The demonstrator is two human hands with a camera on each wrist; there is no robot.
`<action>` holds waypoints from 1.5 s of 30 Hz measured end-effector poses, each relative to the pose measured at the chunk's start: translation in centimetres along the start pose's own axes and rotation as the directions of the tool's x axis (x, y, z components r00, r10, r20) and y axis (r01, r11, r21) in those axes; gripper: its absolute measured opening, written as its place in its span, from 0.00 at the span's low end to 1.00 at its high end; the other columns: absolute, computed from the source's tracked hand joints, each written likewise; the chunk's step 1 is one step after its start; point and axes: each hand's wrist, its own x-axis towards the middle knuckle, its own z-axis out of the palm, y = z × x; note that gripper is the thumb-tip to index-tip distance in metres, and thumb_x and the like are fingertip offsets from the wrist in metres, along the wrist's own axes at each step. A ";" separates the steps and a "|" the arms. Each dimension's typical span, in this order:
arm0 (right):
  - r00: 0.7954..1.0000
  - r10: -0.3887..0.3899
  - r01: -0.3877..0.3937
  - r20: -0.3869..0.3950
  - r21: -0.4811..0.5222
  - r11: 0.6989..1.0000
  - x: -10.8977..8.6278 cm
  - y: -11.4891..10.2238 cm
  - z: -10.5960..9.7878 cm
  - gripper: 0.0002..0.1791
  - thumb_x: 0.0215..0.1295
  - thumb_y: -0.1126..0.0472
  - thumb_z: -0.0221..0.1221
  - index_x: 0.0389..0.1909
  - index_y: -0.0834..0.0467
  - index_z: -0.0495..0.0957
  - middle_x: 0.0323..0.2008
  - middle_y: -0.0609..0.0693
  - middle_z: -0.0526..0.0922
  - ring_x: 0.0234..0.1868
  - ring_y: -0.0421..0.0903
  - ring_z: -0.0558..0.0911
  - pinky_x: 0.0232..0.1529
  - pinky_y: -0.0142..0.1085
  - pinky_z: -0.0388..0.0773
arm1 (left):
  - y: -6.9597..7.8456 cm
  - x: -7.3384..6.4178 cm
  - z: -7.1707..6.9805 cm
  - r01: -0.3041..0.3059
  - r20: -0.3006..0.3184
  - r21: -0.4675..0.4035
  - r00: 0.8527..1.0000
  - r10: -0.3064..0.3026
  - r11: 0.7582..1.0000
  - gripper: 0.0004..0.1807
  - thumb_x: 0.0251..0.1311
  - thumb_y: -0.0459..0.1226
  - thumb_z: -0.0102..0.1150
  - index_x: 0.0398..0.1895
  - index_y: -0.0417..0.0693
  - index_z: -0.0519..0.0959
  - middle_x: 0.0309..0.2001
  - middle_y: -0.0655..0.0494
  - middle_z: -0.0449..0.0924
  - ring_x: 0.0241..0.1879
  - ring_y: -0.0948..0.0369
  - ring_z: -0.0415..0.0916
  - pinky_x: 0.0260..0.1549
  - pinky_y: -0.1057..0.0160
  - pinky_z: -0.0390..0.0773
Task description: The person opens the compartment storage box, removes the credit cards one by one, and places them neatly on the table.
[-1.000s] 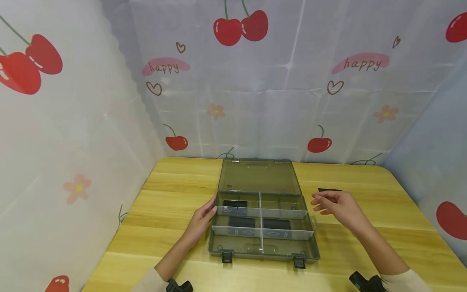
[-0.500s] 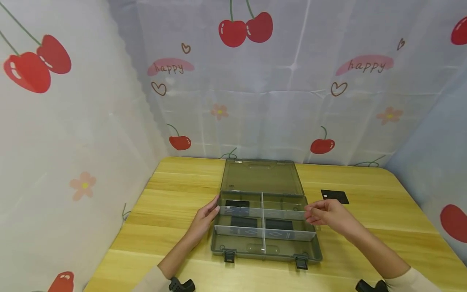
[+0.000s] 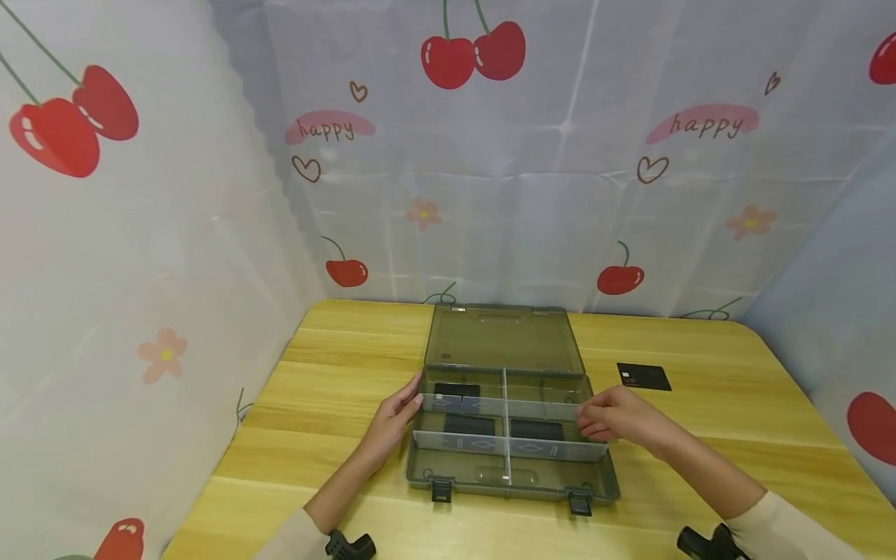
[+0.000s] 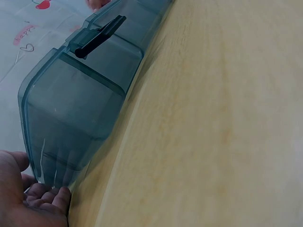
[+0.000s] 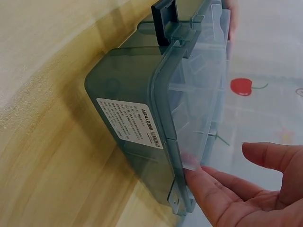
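A grey-green see-through compartment box [image 3: 458,470] stands on the table with its lid [image 3: 502,338] folded back. Clear dividers [image 3: 556,451] split it into several compartments. A black card [image 3: 457,390] lies in the back left compartment, and dark flat pieces [image 3: 535,430] sit in the middle two. My left hand [image 3: 389,418] holds the box's left side, thumb at the rim and fingers against the wall. My right hand [image 3: 619,418] reaches over the right rim, fingertips at a clear divider's end and thumb held apart; nothing shows in its grasp.
A black card marked VIP [image 3: 644,376] lies on the wooden table [image 3: 336,373] to the right of the box. Two black latches [image 3: 441,490] hang down at the box's front. A cherry-printed cloth [image 3: 504,194] stands behind and at both sides.
My right hand has moved left and slightly down from beside the loose black card to the box's right rim, uncovering that card. My left hand stays at the box.
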 end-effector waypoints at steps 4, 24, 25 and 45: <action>1.000 0.011 -0.011 0.024 -0.014 1.000 0.3 -0.2 0.0 0.21 0.78 0.65 0.50 0.56 0.82 0.74 0.48 0.69 0.84 0.50 0.63 0.84 0.50 0.50 0.85 | 0.0 0.1 0.0 -0.003 0.000 -0.010 1.000 0.003 1.000 0.31 0.78 0.43 0.50 0.79 0.44 0.58 0.79 0.53 0.52 0.78 0.53 0.49 0.73 0.51 0.58; 0.989 0.089 -0.101 0.115 0.096 0.990 1.3 -0.3 0.5 0.25 0.77 0.61 0.52 0.57 0.83 0.71 0.53 0.76 0.79 0.55 0.67 0.82 0.52 0.48 0.84 | 0.3 0.1 0.1 -0.008 -0.006 -0.003 1.000 0.008 1.000 0.31 0.78 0.43 0.51 0.78 0.44 0.59 0.79 0.53 0.53 0.77 0.52 0.50 0.72 0.52 0.58; 0.989 0.090 -0.103 0.120 0.103 0.989 1.4 -0.3 0.5 0.26 0.77 0.61 0.52 0.58 0.83 0.70 0.53 0.77 0.78 0.56 0.67 0.82 0.52 0.48 0.84 | 0.3 0.1 0.1 -0.009 -0.006 -0.002 1.000 0.009 1.000 0.31 0.78 0.43 0.51 0.78 0.43 0.59 0.79 0.53 0.53 0.78 0.52 0.50 0.72 0.52 0.58; 0.969 0.076 -0.149 0.236 0.307 0.940 2.4 0.2 0.8 0.33 0.77 0.61 0.47 0.69 0.84 0.55 0.59 0.79 0.73 0.61 0.68 0.77 0.59 0.47 0.80 | 0.2 0.1 0.0 -0.010 -0.011 -0.003 1.000 0.010 1.000 0.32 0.77 0.43 0.51 0.78 0.43 0.59 0.79 0.53 0.53 0.78 0.53 0.49 0.72 0.53 0.59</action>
